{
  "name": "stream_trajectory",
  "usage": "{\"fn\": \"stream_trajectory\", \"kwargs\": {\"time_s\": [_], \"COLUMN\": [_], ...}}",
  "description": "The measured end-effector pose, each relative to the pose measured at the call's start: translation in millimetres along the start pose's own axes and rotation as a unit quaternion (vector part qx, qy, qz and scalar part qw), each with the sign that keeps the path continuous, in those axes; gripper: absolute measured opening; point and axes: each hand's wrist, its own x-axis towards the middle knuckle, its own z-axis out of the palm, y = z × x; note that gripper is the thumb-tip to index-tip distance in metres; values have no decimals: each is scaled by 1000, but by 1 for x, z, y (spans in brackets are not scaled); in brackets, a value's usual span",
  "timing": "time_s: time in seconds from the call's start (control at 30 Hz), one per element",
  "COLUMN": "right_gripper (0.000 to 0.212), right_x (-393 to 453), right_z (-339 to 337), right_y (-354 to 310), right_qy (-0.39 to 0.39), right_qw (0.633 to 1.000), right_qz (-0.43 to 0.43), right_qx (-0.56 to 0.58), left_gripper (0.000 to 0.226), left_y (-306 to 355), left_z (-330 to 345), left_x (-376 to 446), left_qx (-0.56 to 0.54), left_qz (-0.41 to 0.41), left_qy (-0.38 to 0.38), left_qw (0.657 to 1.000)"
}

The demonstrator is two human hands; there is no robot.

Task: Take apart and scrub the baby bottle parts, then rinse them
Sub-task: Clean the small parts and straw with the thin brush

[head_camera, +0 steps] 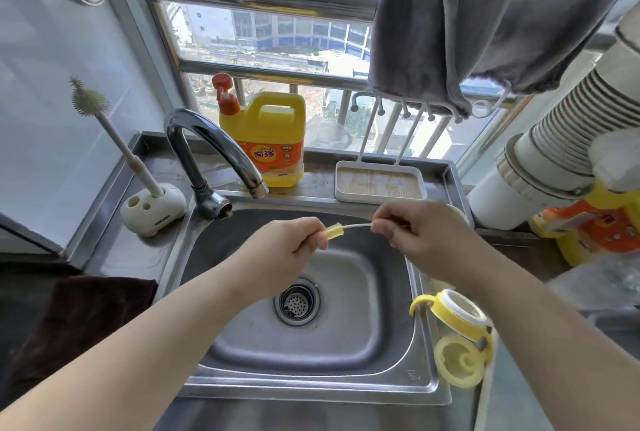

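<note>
Over the steel sink [363, 344], my left hand [287, 243] pinches a small yellow weight piece [334, 231] of the bottle's straw. A thin clear straw tube [356, 225] runs from it to my right hand [422, 233], which grips the tube's other end. Both hands hold the straw level above the basin. On the sink's right rim lies the yellow bottle collar with handles [453, 318] and its yellow flip lid [457, 364]. A bottle brush [114, 139] stands upright in a white holder [154, 210] at the left.
The curved tap [211, 150] reaches over the basin's back left. A yellow detergent jug [270, 139] and a white tray [379, 182] sit on the back ledge. A grey cloth [485, 25] hangs above. Stacked paper cups [568, 139] lie at right. The drain strainer [297, 302] is in the basin.
</note>
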Motion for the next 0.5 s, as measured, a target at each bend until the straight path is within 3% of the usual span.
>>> {"fn": "stream_trajectory", "kwargs": {"time_s": [0.1, 0.23, 0.33, 0.5], "right_gripper": [16, 30, 24, 28], "right_x": [-1, 4, 1, 2], "right_z": [6, -2, 14, 10], "right_y": [-6, 4, -1, 9], "right_qy": [-34, 18, -11, 42], "right_qw": [999, 999, 1000, 998], "right_qz": [-16, 21, 0, 32], "right_qx": [-25, 18, 15, 45], "left_gripper": [22, 21, 25, 25], "left_y": [4, 4, 9, 6], "left_z": [0, 0, 3, 1], "left_x": [-1, 0, 0, 1], "left_qx": [26, 23, 33, 23], "left_qz": [10, 19, 32, 25], "left_qy": [-9, -12, -12, -1], "left_qw": [1000, 999, 999, 999]}}
